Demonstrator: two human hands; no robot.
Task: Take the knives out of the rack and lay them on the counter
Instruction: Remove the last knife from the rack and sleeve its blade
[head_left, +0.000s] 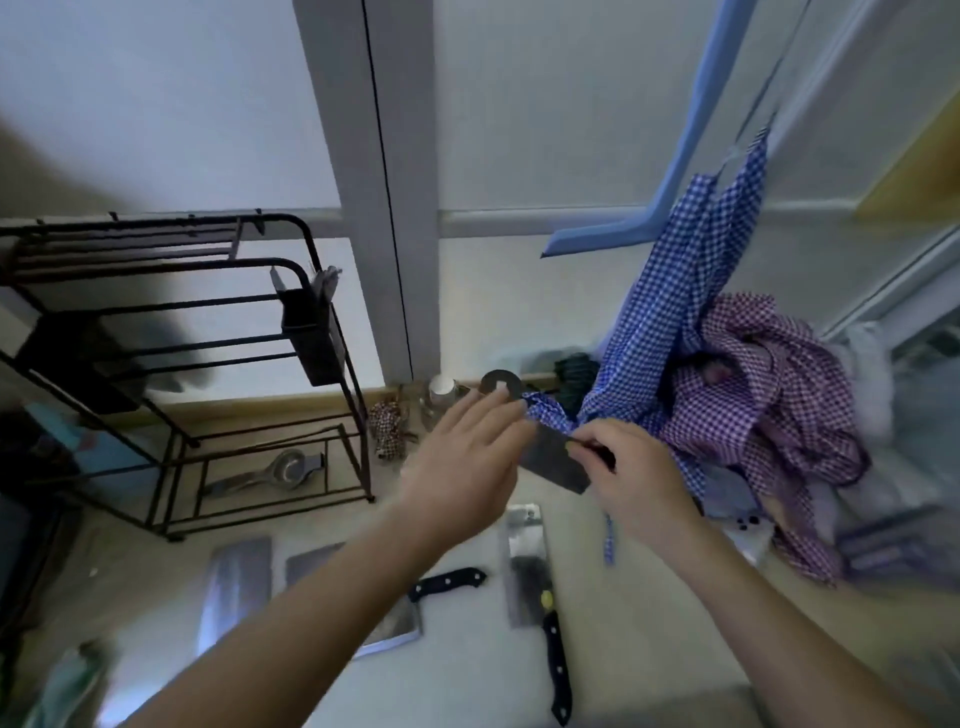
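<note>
The black wire knife rack stands at the left on the counter; I see no knife in its slots. My right hand grips the dark handle of a cleaver, whose grey blade points left just above the counter. My left hand hovers with fingers spread beside that blade, holding nothing. Three cleavers lie flat on the counter in front: a bare-looking blade at the left, a black-handled one partly under my left forearm, and a shiny one with its black handle pointing toward me.
A blue checked cloth hangs down at the right onto a heap of purple checked cloth. A metal squeezer lies in the rack's base. A small jar and a phone are nearby.
</note>
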